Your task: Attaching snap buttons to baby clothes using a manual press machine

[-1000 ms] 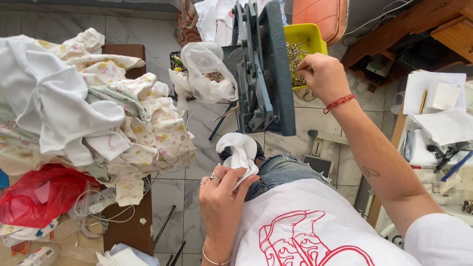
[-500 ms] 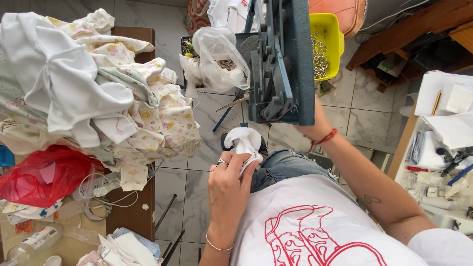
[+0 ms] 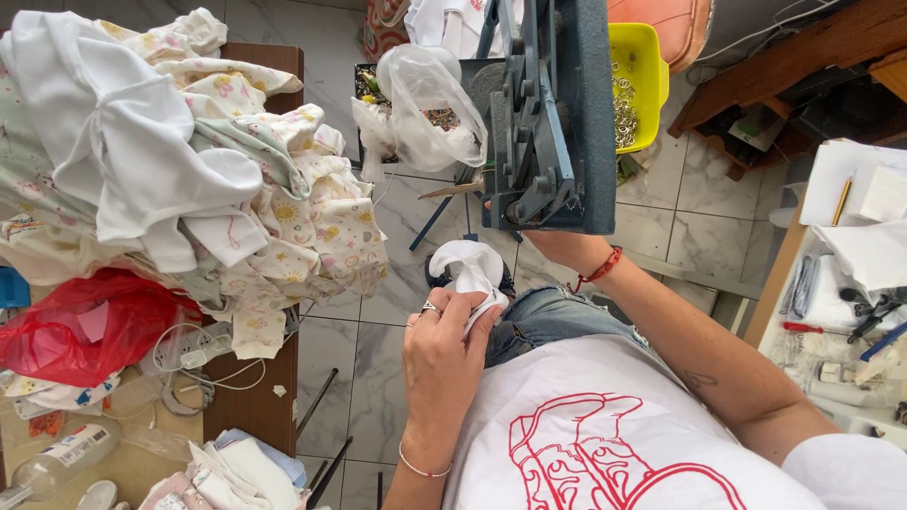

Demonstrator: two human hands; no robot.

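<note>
Head view, looking down over lap and floor. Left hand (image 3: 442, 354) clenched on a small white garment (image 3: 470, 269), held bunched over the denim-clad knee, just below the blue-grey press machine (image 3: 553, 113). Right hand hidden behind the lower part of the press, only wrist and red string bracelet (image 3: 599, 272) showing; state of that grip cannot be told.

Judgement on the step in hand: garment appears to be being readied for the press. Best done by flattening the fabric, keeping one layer only at the spot to be pressed, and holding fingers clear of the die before any lever is worked. Bunched cloth likely to misalign or catch a fold.

Packages and containers, by place:
- Yellow plastic tub (image 3: 644, 76), right of the press, holding small metal rings.
- Clear plastic bag (image 3: 430, 109), left of the press, sagging over a dark tray, small items inside.
- Red plastic bag (image 3: 80, 326), crumpled, on the brown wooden surface (image 3: 250, 406) at lower left, below the heap of printed baby clothes (image 3: 189, 161).
- Clear plastic bottle (image 3: 61, 458) with a pale label, lying on its side at bottom left.
- White papers and a yellow pencil (image 3: 841, 200) at far right.
</note>
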